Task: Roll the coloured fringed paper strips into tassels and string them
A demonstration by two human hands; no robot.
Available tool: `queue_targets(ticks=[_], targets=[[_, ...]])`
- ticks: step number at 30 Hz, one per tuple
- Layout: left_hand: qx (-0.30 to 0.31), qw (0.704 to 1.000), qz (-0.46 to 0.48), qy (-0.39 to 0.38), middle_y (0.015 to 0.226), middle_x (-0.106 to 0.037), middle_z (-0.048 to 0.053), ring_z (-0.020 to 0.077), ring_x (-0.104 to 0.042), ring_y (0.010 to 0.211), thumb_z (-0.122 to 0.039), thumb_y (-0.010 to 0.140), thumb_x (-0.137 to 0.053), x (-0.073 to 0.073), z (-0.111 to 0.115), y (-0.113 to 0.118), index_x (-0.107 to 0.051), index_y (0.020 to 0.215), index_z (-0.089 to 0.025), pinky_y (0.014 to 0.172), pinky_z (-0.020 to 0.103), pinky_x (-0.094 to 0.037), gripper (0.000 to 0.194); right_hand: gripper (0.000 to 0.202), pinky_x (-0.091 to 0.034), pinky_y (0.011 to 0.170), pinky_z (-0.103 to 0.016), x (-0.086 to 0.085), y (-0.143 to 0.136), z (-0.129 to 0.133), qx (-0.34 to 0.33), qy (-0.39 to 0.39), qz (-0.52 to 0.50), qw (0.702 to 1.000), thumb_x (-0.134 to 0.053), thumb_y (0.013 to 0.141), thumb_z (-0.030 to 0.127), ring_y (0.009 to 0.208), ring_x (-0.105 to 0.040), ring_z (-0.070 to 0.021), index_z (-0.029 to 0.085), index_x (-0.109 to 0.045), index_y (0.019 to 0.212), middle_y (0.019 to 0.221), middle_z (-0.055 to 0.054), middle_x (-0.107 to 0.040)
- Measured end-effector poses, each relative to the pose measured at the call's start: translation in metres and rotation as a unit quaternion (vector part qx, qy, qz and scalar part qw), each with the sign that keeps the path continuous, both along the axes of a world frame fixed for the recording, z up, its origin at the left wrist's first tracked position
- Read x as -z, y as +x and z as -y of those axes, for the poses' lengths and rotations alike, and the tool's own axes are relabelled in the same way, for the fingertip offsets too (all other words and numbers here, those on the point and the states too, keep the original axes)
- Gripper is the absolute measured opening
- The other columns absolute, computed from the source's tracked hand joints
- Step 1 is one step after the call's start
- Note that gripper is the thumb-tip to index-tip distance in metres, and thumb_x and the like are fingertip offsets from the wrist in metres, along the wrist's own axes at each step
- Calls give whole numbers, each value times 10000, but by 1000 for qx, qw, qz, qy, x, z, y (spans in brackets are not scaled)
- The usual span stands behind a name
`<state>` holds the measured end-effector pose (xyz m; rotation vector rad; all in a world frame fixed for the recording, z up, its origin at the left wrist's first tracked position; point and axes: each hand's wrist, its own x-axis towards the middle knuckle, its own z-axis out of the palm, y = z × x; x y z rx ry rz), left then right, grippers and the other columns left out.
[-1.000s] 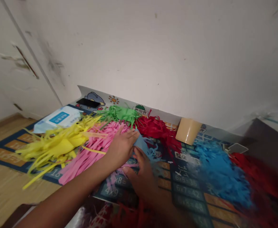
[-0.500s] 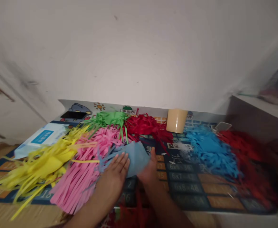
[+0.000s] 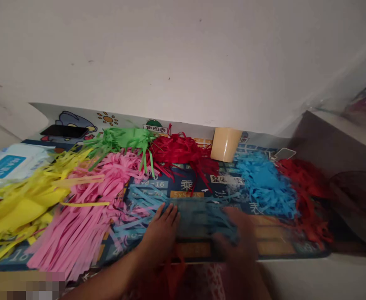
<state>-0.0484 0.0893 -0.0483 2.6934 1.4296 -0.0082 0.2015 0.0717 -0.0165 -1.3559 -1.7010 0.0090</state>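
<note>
At the near edge, soft red strips [image 3: 172,273] hang in blur below the forearms. Just past them, on the worktop's smooth, printed mat [image 3: 279,248], a thin, see-through blue sheet [image 3: 191,216] lies between the two hands, its plain middle giving way to narrow, loose strips at the left and right ends. The left hand [image 3: 162,227] comes in from the lower left, palm down, its fingers extended and only slightly spread, resting at the left part of the sheet. The right hand [image 3: 237,237] is at the sheet's right end, smeared by motion; whether its fingers pinch the strips or lie spread, I cannot tell. To the left, a bundle of long, flat pink strips [image 3: 73,233] lies beside a looser, tangled yellow bundle [image 3: 23,204]. To the right are a crinkled, bright blue bundle [image 3: 266,183] and a ragged red bundle [image 3: 308,200] touching it. Farther back lie dark red ribbons [image 3: 181,150] and curling green ones [image 3: 125,138], with a glossy, tapered tan cup [image 3: 226,145] upright near the pale, matte wall [image 3: 183,54].
</note>
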Motion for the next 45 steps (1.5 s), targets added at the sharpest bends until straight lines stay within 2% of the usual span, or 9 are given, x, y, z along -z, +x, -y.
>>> queue_targets(ticks=[4, 11, 15, 26, 30, 33, 37, 41, 45], targets=[[15, 999, 11, 44, 1368, -573, 138, 291, -488, 1298, -257, 918, -506, -1, -3, -9, -645, 1233, -174, 1142, 525, -225, 354, 237, -370, 1044, -463, 27, -37, -3, -225, -69, 195, 952, -521, 911, 182, 1090, -637, -222, 225, -603, 1130, 1116, -53, -713], [19, 971, 188, 147, 1089, -736, 14, 195, -611, 1112, -156, 907, -507, -19, -9, -30, -689, 1079, -231, 1194, 475, -120, 261, 348, -280, 1059, -469, 17, -28, -11, -215, -43, 202, 955, -568, 912, 390, 1180, -575, -255, 209, -550, 1209, 1228, -95, -665], [-9, 960, 223, 170, 1058, -741, 4, 208, -615, 1093, -127, 852, -529, -39, -13, -19, -685, 1021, -233, 1171, 494, -157, 254, 169, -247, 1057, -433, 7, -51, -16, -138, 15, 136, 981, -526, 934, 220, 1052, -643, -210, 235, -610, 1079, 1070, -35, -734], [-220, 949, 35, 224, 1255, -646, 136, 405, -494, 1226, -115, 711, -569, -63, -6, -108, -666, 1102, -193, 1058, 681, -201, 411, 179, -263, 1021, -413, 17, -54, -18, -147, 47, 113, 982, -494, 947, 178, 981, -658, -199, 251, -651, 990, 968, 11, -757], [-93, 983, 36, 152, 1502, -401, 152, 342, -319, 1402, -152, 796, -519, -79, 22, -88, -431, 1407, -183, 1126, 579, -236, 618, 179, -254, 1040, -403, 17, -58, -14, -148, 53, 139, 978, -487, 947, 180, 1002, -653, -197, 247, -649, 986, 1013, 6, -752], [51, 992, 77, 85, 1469, -467, 99, 266, -353, 1395, -230, 873, -492, -69, 29, -32, -390, 1435, -185, 1188, 495, -156, 573, 213, -243, 1047, -411, 14, -62, -9, -140, 52, 170, 974, -438, 970, 189, 1034, -644, -206, 238, -643, 999, 1052, -3, -744], [34, 995, 82, 39, 1374, -562, 156, 262, -490, 1299, -241, 945, -432, -26, 9, 13, -426, 1401, -71, 1155, 457, -222, 486, 224, -245, 1042, -413, 18, -62, -5, -151, 51, 198, 967, -418, 966, 161, 1057, -640, -209, 223, -633, 951, 1065, -27, -741], [44, 993, 96, 46, 1301, -630, 118, 242, -542, 1244, -203, 952, -449, 3, -1, -9, -562, 1283, -131, 1159, 474, -186, 357, 290, -324, 977, -377, 33, -45, -11, -241, -4, 204, 949, -375, 949, 86, 978, -674, -165, 228, -627, 960, 996, -25, -754], [38, 987, 154, 37, 1176, -706, 49, 224, -585, 1166, -188, 896, -540, -5, 1, -42, -666, 1120, -222, 1161, 473, -170, 259, 254, -408, 833, -350, 35, -24, -23, -242, -111, 165, 950, -433, 958, 163, 908, -682, -171, 247, -665, 1015, 984, -27, -749]])
